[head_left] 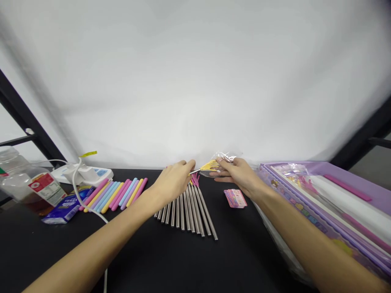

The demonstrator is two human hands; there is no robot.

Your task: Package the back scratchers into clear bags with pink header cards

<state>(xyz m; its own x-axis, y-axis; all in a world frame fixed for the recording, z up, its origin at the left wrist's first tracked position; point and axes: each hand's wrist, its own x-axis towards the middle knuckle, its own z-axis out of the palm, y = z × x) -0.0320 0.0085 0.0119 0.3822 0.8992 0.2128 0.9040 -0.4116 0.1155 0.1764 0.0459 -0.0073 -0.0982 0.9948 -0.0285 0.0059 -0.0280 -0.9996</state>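
Note:
My left hand is closed around the metal rod of a back scratcher whose yellow claw-shaped head points right. A clear plastic bag is pinched in my right hand, right at the yellow head. Whether the head is inside the bag or just against it, I cannot tell. Below my left hand, several metal rods lie fanned out on the black table. Pink claw heads show at their far ends, partly hidden by the hand. A small pink printed card stack lies below my right hand.
Several pastel tubes lie in a row at left, beside a blue packet, a power strip and a labelled plastic jar. A white cable crosses there. On the right stands a purple box with bagged items inside.

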